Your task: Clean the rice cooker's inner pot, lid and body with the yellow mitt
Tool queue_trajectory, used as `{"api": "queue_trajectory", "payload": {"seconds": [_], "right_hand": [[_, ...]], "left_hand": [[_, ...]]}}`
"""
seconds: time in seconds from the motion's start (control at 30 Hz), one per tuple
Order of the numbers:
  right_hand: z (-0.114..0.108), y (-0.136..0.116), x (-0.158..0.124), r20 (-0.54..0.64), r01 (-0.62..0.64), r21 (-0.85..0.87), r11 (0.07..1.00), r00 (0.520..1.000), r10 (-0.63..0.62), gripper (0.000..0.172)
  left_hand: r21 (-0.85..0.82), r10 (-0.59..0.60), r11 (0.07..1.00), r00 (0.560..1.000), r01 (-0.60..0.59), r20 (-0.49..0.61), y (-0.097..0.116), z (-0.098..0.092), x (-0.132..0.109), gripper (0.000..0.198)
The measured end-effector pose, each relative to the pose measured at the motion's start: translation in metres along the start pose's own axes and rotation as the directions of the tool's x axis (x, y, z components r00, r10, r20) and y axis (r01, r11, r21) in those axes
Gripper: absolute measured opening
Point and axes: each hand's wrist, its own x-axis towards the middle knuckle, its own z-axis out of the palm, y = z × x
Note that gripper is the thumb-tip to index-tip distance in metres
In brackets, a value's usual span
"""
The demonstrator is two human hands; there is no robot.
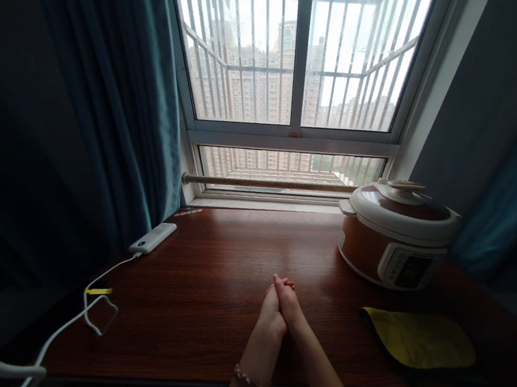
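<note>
My left hand (pixel 272 314) and my right hand (pixel 289 301) are clasped together over the middle of the brown wooden table (pixel 212 263). The right fingers are closed over the left hand, and the left fingers are mostly hidden underneath. No object shows in either hand; the space between the palms is out of sight. Around my left wrist is a thin beaded bracelet (pixel 252 381). A yellow-green cloth or mat (pixel 424 340) with a dark edge lies to the right of my hands.
An electric pressure cooker (pixel 389 241), brown and white with its lid on, stands at the back right. At the left edge lies a white power bank (pixel 153 238) with a white cable (pixel 66 324) and a yellow tag (pixel 99 291). Behind are a barred window (pixel 297 66) and blue curtains (pixel 125 89).
</note>
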Motion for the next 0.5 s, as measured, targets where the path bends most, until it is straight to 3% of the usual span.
{"api": "queue_trajectory", "payload": {"seconds": [0.5], "right_hand": [[-0.0011,-0.0029,-0.0029,-0.013,-0.032,0.001,0.999,0.999,0.032,0.064]], "left_hand": [[0.003,-0.037,0.999,0.999,0.037,0.004,0.001,-0.0001,-0.0012,0.019]]}}
